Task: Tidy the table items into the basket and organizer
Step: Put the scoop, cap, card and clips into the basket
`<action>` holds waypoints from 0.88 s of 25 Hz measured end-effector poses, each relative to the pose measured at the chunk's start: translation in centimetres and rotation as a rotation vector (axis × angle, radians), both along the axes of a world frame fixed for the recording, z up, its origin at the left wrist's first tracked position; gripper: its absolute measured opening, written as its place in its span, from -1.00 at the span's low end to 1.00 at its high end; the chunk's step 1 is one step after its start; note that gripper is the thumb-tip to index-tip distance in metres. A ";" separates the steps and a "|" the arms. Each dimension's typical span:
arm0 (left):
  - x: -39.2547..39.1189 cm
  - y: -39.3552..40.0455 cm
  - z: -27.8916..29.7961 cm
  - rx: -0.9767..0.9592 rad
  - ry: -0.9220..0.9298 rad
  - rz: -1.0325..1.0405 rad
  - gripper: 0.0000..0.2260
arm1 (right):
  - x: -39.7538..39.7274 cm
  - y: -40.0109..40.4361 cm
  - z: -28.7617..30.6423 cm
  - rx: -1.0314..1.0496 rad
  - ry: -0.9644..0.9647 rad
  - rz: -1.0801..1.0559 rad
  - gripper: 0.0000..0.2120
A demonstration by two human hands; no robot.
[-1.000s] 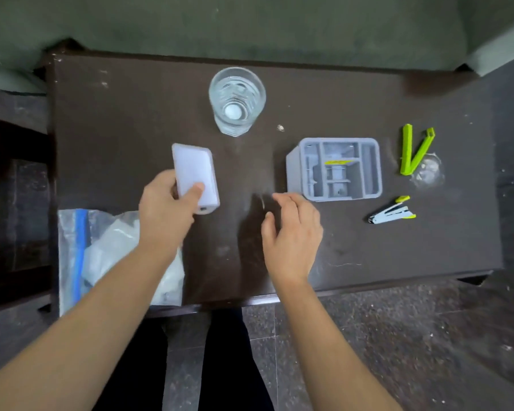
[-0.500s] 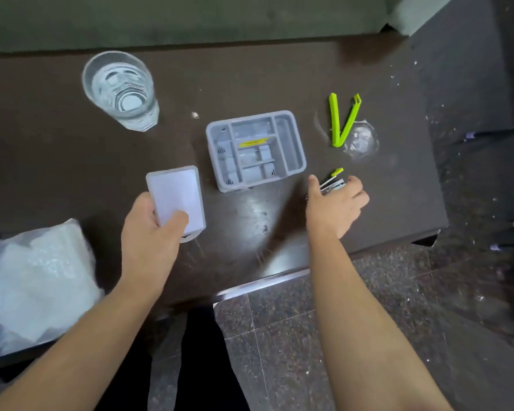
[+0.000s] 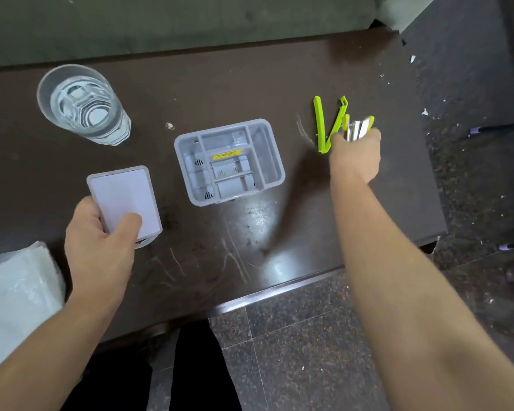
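Two hands are at work on the dark table (image 3: 250,84), and each has something in its grasp. Your right hand (image 3: 355,155) is clenched around the small stapler (image 3: 358,129), whose silver body and green-tipped end stick out past your fingers; it is blurred, so finer detail cannot be told. Just beside that hand, at its left edge, lies the green clip (image 3: 321,126), spread open in a V. Whether your knuckles touch it cannot be told.

Your left hand (image 3: 101,250) grips the near end of the white rectangular container (image 3: 123,200), thumb laid over its rim, with the container resting near the table's front-left part. Between your two hands stands the grey organizer (image 3: 275,161), upright, its compartments open to the camera and a yellow label across the middle one.

Farther off, at the back left, stands a clear glass (image 3: 82,105). A crumpled plastic bag (image 3: 15,298) lies at the left edge beside your left forearm.
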State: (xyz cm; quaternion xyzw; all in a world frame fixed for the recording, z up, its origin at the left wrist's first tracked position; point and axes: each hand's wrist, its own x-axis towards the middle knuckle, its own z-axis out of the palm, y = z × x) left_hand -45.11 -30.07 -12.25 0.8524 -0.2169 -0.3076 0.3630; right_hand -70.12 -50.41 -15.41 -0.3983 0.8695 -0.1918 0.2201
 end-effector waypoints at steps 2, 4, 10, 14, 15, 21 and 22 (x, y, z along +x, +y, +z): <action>0.6 -0.1 0.1 0.006 -0.018 -0.019 -0.83 | 0.4 -2.1 -0.4 0.101 0.096 0.134 -0.63; 1.1 -0.1 0.0 0.020 -0.024 -0.043 -0.82 | 0.7 -3.0 -0.9 0.169 0.132 0.169 -0.50; 2.0 -0.6 -0.2 0.031 -0.014 -0.078 -0.88 | 2.1 -1.6 -0.4 0.113 0.206 0.236 -0.70; 2.9 0.6 0.4 -0.019 0.029 -0.079 -0.84 | 3.6 0.7 2.3 -0.051 0.172 0.168 -0.86; 3.3 1.1 0.4 -0.030 0.046 -0.073 -0.83 | 4.2 1.2 3.2 -0.105 0.169 0.160 -0.86; 7.5 4.9 2.3 -0.103 0.131 -0.098 -0.69 | 11.6 6.8 8.3 -0.303 0.090 0.262 -0.83; 8.7 5.8 3.0 -0.121 0.138 -0.096 -0.68 | 13.6 8.1 8.8 -0.321 0.070 0.286 -0.82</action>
